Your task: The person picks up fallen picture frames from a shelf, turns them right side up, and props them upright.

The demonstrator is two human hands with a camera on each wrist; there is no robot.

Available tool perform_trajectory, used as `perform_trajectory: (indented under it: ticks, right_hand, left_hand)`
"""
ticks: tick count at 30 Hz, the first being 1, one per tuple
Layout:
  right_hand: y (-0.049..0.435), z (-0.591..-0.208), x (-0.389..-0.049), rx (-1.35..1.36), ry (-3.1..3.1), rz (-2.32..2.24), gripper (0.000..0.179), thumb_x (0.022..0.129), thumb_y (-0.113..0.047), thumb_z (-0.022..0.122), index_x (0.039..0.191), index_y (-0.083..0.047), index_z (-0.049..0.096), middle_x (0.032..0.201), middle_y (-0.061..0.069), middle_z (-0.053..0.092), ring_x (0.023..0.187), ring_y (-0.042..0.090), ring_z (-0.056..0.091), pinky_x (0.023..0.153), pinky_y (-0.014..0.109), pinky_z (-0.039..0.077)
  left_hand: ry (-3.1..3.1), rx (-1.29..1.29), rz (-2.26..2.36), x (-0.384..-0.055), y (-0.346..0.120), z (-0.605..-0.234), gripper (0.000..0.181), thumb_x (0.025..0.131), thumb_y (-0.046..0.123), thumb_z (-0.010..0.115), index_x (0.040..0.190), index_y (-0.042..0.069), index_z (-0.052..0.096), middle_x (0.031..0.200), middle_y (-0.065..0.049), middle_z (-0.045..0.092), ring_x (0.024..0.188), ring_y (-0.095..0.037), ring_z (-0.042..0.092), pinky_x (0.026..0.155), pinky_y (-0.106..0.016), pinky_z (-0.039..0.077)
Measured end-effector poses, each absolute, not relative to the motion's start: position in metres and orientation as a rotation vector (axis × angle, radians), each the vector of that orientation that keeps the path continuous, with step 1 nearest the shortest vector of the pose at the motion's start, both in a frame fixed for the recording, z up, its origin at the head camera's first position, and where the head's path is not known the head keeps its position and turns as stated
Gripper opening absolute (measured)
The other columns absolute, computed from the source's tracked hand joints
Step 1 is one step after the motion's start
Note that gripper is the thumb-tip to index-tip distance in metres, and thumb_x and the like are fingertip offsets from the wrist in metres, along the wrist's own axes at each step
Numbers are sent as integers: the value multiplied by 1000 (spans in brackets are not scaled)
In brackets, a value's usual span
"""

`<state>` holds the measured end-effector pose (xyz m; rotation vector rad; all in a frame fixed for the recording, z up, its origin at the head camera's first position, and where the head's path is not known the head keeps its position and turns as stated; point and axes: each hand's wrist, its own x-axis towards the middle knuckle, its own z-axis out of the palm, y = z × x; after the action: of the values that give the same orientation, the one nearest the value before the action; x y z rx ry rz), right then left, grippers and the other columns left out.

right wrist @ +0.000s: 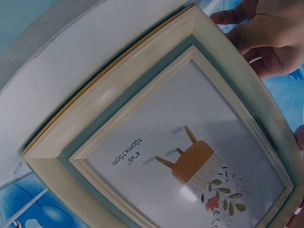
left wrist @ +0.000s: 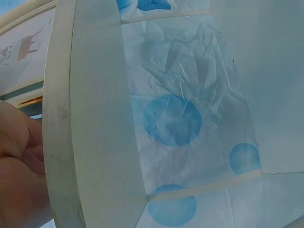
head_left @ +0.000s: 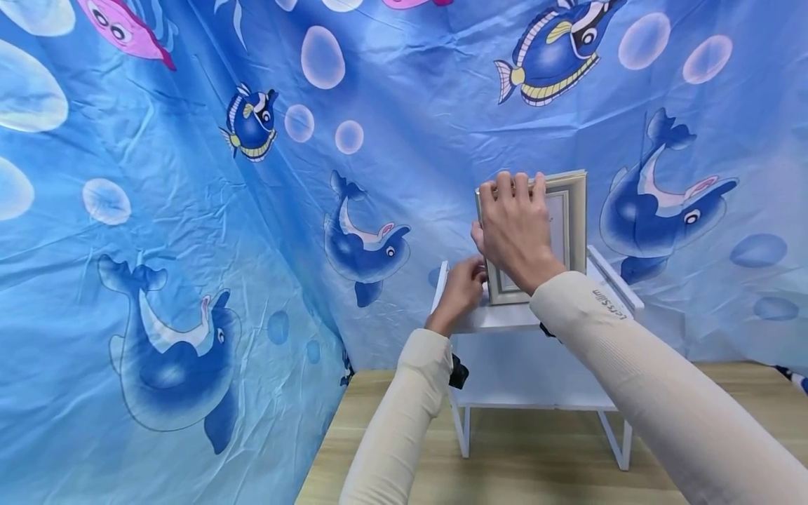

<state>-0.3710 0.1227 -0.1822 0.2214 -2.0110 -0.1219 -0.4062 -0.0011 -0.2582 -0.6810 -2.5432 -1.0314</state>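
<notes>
A cream-coloured picture frame (head_left: 576,224) stands upright, leaning a little, on the top of a small white shelf (head_left: 492,319). My right hand (head_left: 519,228) lies across its front at the left, fingers curled at its upper edge and thumb at its left side, gripping it. Low at the frame's left edge is my left hand (head_left: 463,287), its fingers partly hidden behind the frame. In the right wrist view the frame (right wrist: 137,80) holds a print (right wrist: 194,164) of a chair with flowers; the left hand (right wrist: 266,42) is beside its edge with bent fingers.
The shelf has a lower tier and thin legs (head_left: 466,431) on a wood-look surface (head_left: 536,484). A blue sea-print curtain (head_left: 404,210) hangs close behind and to the left. White raised side rails (head_left: 615,280) edge the shelf top.
</notes>
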Motion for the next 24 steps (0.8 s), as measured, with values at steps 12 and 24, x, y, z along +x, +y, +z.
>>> perform_trajectory:
  ticks: [12, 24]
  right_hand:
    - [129, -181, -372, 256, -2006, -83, 56, 87, -37, 68, 122, 4, 52, 121, 26, 49, 115, 46, 47, 108, 63, 34]
    - [142, -180, -376, 362, -1979, -77, 55, 87, -39, 68, 115, 5, 52, 112, 26, 50, 104, 45, 47, 101, 58, 39]
  left_hand:
    - [-2564, -711, -1019, -410, 0, -257, 26, 98, -2, 53, 118, 6, 69, 112, -8, 72, 107, -19, 67, 91, -30, 51]
    - [-2582, -671, -1056, -412, 3, -258, 24, 98, 0, 57, 115, 5, 72, 108, -8, 74, 103, -18, 68, 89, -31, 53]
